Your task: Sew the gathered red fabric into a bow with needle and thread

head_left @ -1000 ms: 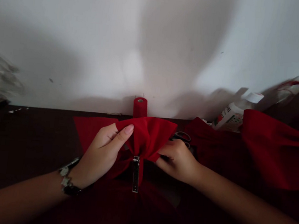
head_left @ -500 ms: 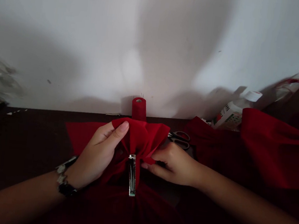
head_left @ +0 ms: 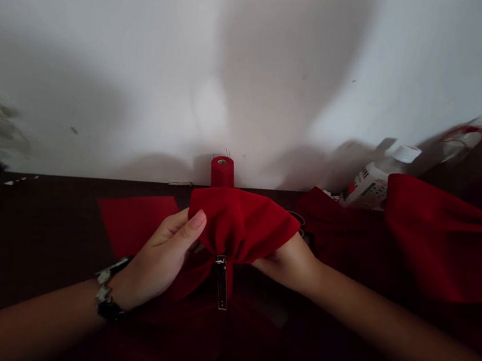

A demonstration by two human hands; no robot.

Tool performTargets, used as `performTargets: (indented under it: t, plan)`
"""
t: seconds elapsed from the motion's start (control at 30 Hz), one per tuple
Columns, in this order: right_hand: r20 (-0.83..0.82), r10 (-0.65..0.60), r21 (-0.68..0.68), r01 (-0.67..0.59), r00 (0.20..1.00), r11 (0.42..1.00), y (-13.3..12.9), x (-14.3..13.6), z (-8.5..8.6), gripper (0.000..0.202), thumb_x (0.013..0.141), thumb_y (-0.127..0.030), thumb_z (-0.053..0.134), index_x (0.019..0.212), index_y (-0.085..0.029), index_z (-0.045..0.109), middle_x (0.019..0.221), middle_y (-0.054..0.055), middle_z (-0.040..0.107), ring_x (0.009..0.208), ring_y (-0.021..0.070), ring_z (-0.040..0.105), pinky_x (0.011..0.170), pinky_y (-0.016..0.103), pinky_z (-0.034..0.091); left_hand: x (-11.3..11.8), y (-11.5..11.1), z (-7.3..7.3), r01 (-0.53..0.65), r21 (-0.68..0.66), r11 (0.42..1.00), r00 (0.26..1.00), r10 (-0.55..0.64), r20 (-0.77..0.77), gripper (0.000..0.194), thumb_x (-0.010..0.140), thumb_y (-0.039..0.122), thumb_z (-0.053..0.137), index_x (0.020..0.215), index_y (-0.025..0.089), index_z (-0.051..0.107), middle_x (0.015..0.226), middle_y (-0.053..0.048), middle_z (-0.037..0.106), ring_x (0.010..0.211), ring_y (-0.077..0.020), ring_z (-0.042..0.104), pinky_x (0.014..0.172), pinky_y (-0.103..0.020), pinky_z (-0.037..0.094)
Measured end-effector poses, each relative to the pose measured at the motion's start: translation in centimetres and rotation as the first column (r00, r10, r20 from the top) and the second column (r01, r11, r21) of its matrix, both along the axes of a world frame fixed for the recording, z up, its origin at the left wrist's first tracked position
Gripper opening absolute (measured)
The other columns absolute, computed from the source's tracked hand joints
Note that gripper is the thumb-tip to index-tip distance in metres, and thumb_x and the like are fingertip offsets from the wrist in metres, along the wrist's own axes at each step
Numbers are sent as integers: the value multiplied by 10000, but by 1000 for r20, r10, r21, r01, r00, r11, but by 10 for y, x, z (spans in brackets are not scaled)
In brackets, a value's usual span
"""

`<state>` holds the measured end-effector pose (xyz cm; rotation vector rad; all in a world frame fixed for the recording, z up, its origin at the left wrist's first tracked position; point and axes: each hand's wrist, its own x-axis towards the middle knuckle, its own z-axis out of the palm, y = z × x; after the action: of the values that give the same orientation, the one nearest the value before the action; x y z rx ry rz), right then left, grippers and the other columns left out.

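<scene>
A piece of red cloth (head_left: 258, 219) is gathered into pleats and fans out above a metal hair clip (head_left: 221, 285), which stands at its gathered middle. My left hand (head_left: 169, 245) is closed on the cloth's left edge, the thumb lying on its front. Behind the right side of the fan is my right hand (head_left: 293, 260), touching the cloth from behind and below; its fingers are hidden. More dark red cloth spreads below the clip, hard to make out in shadow.
A red thread spool (head_left: 222, 173) with pins in its top stands against the wall. Flat red cloth (head_left: 137, 218) lies left. Scissors (head_left: 298, 216) are mostly covered by the fan. To the right are a white-capped bottle (head_left: 367, 185) and more red cloth (head_left: 441, 242).
The fan has spread wider to the right, covering most of the scissors. My right hand has moved slightly up and behind the cloth, hiding its fingers. The clip has shifted slightly right.
</scene>
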<state>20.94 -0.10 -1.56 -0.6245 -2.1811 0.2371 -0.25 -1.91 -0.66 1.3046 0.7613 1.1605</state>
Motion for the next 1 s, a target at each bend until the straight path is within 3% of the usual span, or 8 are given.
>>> performTargets:
  t: [0.07,0.13,0.23,0.37,0.57,0.77,0.9,1.0]
  plan:
    - [-57,58,-74,-62,997,995,3,-3,1,210,834,-214,608,1041,-177,625,1063,105,699,1004,221,658,897,368,512,-1,0,2,96,61,994,994,-92,-65,301,922,427,525,1120,234,644,1147,-52,659,1035,-217,627,913,-333,515]
    - [-102,87,-120,-99,991,988,5,-5,4,170,828,-165,599,988,-180,652,1074,94,698,993,210,660,916,370,497,-2,1,7,220,148,964,960,-187,-207,528,798,416,701,1269,239,541,1270,-78,591,1161,-267,565,1015,-386,456]
    - [-144,94,-273,-131,985,953,5,-8,7,143,822,-110,579,864,-185,693,969,45,730,901,170,682,858,308,511,0,0,13,265,248,932,879,-128,-459,875,595,352,866,1346,236,432,1342,-107,530,1240,-322,496,1081,-454,384]
    - [-150,81,-482,-144,985,864,3,-8,8,134,796,-99,599,744,-174,698,788,1,734,795,145,686,753,249,517,3,-4,13,160,326,932,825,55,-563,696,719,326,778,1317,257,429,1320,-87,551,1197,-288,537,1047,-439,423]
    - [-118,210,-575,-239,971,782,5,-5,7,73,796,-119,591,742,-143,634,771,6,670,756,120,620,761,264,504,3,-3,8,82,359,930,804,152,-575,571,730,324,766,1228,246,497,1188,-73,621,1115,-264,594,979,-390,485]
    - [-10,300,-592,-247,954,767,9,-1,5,33,795,-142,596,772,-145,619,802,1,644,773,111,591,773,258,496,3,-2,6,54,327,943,845,131,-519,525,744,277,753,1205,223,507,1123,-62,645,1095,-232,613,944,-318,512]
    - [-102,278,-569,-285,955,771,9,-2,9,117,752,-129,607,864,-159,629,848,4,640,830,125,595,786,264,501,3,-2,6,52,338,940,822,152,-549,507,731,290,761,1168,207,518,1142,-76,649,1078,-241,625,940,-335,518]
    - [-233,193,-610,-298,953,734,8,0,13,123,741,-184,638,861,-160,618,741,-13,613,720,113,588,668,233,509,4,-4,6,2,341,940,831,188,-524,553,717,283,770,1178,213,473,1144,-81,648,1056,-236,639,900,-321,544]
